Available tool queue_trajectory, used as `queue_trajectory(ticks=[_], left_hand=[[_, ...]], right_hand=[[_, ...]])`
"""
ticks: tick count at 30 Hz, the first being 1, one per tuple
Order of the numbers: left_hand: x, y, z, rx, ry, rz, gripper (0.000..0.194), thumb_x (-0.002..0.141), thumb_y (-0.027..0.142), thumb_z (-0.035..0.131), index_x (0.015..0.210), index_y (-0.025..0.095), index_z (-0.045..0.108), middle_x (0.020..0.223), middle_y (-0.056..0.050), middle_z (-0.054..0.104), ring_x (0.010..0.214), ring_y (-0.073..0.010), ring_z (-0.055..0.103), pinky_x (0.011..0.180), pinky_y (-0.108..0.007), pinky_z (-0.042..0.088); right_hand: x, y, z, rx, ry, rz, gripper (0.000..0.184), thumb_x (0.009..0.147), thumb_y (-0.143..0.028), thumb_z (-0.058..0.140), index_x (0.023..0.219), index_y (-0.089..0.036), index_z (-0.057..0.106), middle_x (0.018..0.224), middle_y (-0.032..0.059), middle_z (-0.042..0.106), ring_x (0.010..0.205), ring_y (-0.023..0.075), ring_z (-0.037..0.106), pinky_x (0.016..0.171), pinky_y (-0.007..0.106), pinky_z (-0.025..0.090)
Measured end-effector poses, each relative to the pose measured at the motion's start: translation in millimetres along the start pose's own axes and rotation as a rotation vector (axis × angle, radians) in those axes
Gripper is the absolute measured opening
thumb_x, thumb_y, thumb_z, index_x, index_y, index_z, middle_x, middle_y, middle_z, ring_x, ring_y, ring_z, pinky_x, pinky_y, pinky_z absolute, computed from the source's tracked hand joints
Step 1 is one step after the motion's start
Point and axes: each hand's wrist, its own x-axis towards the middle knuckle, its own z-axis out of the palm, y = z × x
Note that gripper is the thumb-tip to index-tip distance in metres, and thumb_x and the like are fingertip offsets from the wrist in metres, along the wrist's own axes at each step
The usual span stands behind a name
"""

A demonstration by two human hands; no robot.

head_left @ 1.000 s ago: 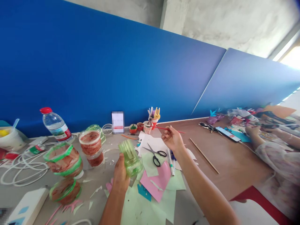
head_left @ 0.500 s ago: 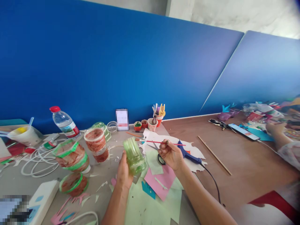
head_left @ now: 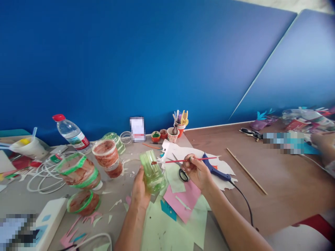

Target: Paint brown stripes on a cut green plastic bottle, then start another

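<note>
My left hand [head_left: 140, 190] is wrapped round a green, see-through cut bottle piece [head_left: 151, 171] and holds it up over the paper scraps. My right hand [head_left: 197, 171] pinches a thin red-handled paintbrush [head_left: 183, 160]. The brush lies level, with its tip right at the green piece's upper right side. Black-handled scissors [head_left: 182, 173] lie on the paper just under my right hand.
Brown-painted bottle sections with green rims [head_left: 78, 172] stand at left beside a water bottle [head_left: 70, 133] and white cables [head_left: 44, 172]. Small paint cups [head_left: 167, 134] sit by the blue partition. A blue glue gun [head_left: 216, 170], pink and green paper [head_left: 183, 198], a wooden stick [head_left: 246, 170]; another person's hand [head_left: 324, 144] is at far right.
My right hand came back from the paint cups towards me, bringing the brush tip to the green piece. The left hand kept its hold. The view tilted downward.
</note>
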Motion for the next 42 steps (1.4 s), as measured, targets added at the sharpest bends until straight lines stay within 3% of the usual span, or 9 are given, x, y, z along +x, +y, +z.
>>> queue_trajectory(ticks=[12, 27, 35, 42], left_hand=[[5.4, -6.2, -5.9, -0.011, -0.056, 0.093, 0.037, 0.076, 0.046, 0.066, 0.096, 0.015, 0.069, 0.079, -0.007, 0.072, 0.066, -0.0207, 0.066, 0.06, -0.032, 0.054], [0.1, -3.1, -1.0, -0.044, -0.021, 0.115, 0.028, 0.083, 0.037, 0.06, 0.095, 0.013, 0.068, 0.081, -0.008, 0.072, 0.068, -0.0218, 0.068, 0.063, -0.035, 0.056], [1.2, -0.3, -1.9, -0.075, -0.024, 0.111, 0.028, 0.085, 0.036, 0.058, 0.098, 0.013, 0.067, 0.077, -0.007, 0.072, 0.067, -0.0198, 0.068, 0.062, -0.033, 0.056], [1.5, -1.5, -3.0, -0.088, -0.096, 0.12, 0.032, 0.089, 0.036, 0.053, 0.105, 0.013, 0.068, 0.085, -0.009, 0.072, 0.07, -0.0197, 0.067, 0.061, -0.031, 0.055]], right_hand=[[1.4, 3.9, -1.2, -0.005, 0.007, -0.028, 0.01, 0.074, -0.028, 0.068, 0.071, -0.019, 0.066, 0.052, -0.0021, 0.053, 0.044, 0.0085, 0.04, 0.051, 0.025, 0.039], [1.3, 6.9, -1.2, -0.134, 0.002, -0.17, 0.018, 0.073, -0.035, 0.073, 0.073, -0.018, 0.068, 0.054, -0.0011, 0.061, 0.043, 0.008, 0.048, 0.049, 0.023, 0.043], [0.1, 1.1, -9.0, -0.241, -0.01, -0.174, 0.022, 0.072, -0.038, 0.073, 0.067, -0.017, 0.066, 0.049, 0.0018, 0.062, 0.043, 0.0102, 0.052, 0.041, 0.019, 0.036], [-0.7, -0.7, -5.7, -0.213, -0.026, -0.216, 0.021, 0.075, -0.038, 0.071, 0.074, -0.018, 0.067, 0.055, 0.0014, 0.065, 0.044, 0.0096, 0.053, 0.045, 0.021, 0.042]])
